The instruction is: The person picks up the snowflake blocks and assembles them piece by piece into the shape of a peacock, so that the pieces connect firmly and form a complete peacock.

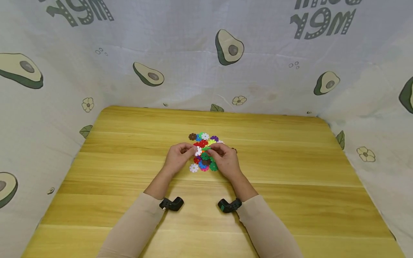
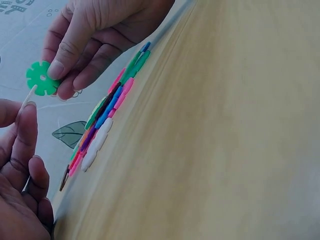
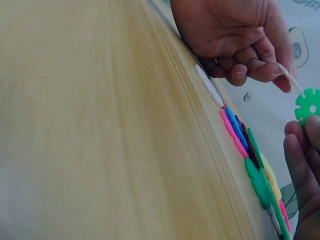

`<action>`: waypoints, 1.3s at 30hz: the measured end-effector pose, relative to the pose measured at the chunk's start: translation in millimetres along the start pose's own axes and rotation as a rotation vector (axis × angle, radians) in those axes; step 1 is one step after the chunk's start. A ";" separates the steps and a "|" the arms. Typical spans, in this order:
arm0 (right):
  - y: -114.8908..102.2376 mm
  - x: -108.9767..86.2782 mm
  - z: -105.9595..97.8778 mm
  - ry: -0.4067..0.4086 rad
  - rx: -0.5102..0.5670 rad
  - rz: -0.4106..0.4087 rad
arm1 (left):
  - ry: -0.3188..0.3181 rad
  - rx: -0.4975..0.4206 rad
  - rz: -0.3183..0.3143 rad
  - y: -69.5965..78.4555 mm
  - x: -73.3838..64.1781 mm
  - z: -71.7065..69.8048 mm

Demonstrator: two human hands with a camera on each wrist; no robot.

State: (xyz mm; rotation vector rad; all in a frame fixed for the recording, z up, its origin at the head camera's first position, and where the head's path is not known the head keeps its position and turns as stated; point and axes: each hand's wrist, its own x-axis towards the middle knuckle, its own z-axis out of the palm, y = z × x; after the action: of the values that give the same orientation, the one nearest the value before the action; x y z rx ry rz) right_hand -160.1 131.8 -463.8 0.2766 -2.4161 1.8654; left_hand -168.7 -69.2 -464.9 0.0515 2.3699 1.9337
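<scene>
A green disc and a white disc meet at their rims, held up above the worktop. The right hand pinches the green one and the left hand the white, fingers nearly together; colourful discs lie heaped beneath.

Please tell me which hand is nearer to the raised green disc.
Right: the right hand pinches the green disc; the left hand is across from it, holding a white disc.
</scene>
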 end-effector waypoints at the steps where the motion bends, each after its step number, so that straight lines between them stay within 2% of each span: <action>1: 0.2 0.0 0.2 0.001 -0.003 -0.004 | -0.002 0.001 0.002 -0.6 0.3 -0.1; 5: 1.0 -0.3 0.7 -0.004 -0.003 -0.025 | -0.004 0.010 0.001 -1.0 -0.1 -0.6; 13: 3.3 -0.2 2.2 -0.035 -0.060 -0.121 | 0.004 0.014 -0.001 1.3 -2.6 -0.1; 26: 3.1 -0.5 3.2 0.024 -0.064 -0.137 | 0.033 -0.014 -0.003 2.8 -5.2 5.7; 32: 1.6 -1.0 4.0 0.032 -0.066 -0.144 | 0.031 -0.011 -0.010 3.5 -6.7 5.9; 39: 0.5 -1.4 5.0 0.035 -0.051 -0.153 | 0.030 -0.055 0.003 2.4 -6.3 6.4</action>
State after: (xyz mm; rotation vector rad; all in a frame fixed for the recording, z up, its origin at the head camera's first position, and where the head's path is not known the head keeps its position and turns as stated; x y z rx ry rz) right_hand -158.6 127.3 -465.8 0.4100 -2.3426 1.7281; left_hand -161.9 -63.0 -463.5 0.0232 2.3346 2.0145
